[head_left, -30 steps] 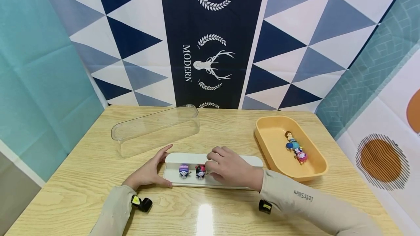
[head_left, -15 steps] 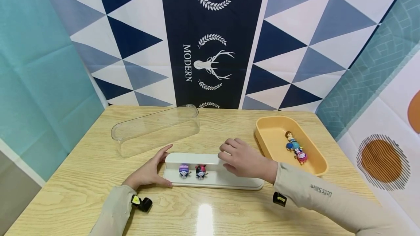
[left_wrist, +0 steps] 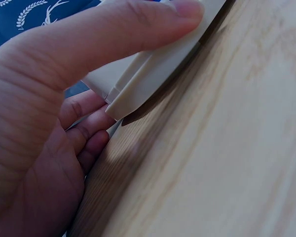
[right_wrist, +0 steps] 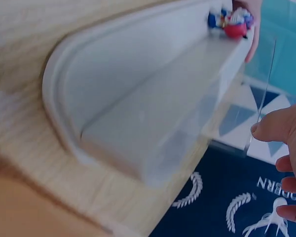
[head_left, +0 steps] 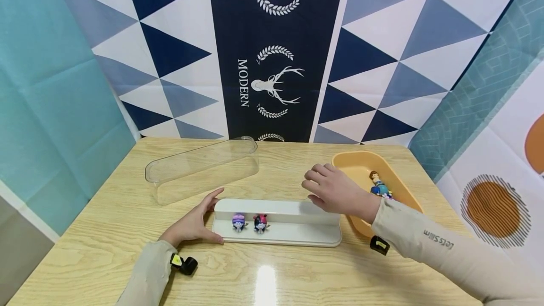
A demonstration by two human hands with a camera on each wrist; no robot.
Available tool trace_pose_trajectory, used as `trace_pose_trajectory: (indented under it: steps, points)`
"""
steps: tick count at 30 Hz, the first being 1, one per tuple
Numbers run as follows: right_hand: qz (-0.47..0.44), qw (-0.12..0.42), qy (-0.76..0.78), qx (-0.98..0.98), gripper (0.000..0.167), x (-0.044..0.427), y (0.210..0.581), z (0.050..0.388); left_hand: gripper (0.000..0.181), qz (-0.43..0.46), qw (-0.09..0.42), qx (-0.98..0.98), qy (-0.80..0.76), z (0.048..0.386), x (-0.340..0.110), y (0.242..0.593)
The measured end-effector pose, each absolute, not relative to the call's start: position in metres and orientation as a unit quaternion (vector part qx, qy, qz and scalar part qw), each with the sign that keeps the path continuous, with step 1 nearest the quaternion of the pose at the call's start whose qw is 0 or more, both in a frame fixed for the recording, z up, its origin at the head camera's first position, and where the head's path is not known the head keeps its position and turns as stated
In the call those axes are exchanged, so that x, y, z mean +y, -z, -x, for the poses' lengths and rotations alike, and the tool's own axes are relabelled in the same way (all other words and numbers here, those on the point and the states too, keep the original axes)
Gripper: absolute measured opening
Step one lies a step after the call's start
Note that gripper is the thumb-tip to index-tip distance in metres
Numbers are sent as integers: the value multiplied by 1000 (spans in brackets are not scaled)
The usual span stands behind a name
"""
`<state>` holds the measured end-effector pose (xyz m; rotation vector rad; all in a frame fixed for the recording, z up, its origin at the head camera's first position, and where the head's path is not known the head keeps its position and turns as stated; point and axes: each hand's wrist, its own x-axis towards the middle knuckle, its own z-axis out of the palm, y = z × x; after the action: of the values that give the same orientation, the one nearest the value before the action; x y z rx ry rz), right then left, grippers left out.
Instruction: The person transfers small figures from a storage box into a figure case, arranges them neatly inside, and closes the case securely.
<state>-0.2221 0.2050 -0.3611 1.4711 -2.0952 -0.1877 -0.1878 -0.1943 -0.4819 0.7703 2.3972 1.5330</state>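
Observation:
A white stepped display base lies on the table. On its lower step, towards the left, stand a purple-haired figurine and a red-and-black-haired figurine. My left hand grips the base's left end, thumb at the front and fingers behind; the left wrist view shows the thumb on its edge. Above the base's right end, apart from it, hangs my right hand, fingers loosely bent and holding nothing. In the right wrist view the thumb stands away from the fingers.
An orange tray on the right holds several figurines, partly hidden by my right forearm. A clear plastic cover lies behind the base to the left. Patterned cloth hangs beyond the table.
My right hand has moved right, away from the red-and-black-haired figurine and towards the orange tray. It now covers part of the tray. My left hand has stayed in place.

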Motion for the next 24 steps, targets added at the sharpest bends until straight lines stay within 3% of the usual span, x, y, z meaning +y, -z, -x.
trace_pose_trajectory:
  steps: [24]
  points:
    - [-520,240,74,-816,35,268,342,274,127,-256,104,805,-524,188,-194,482]
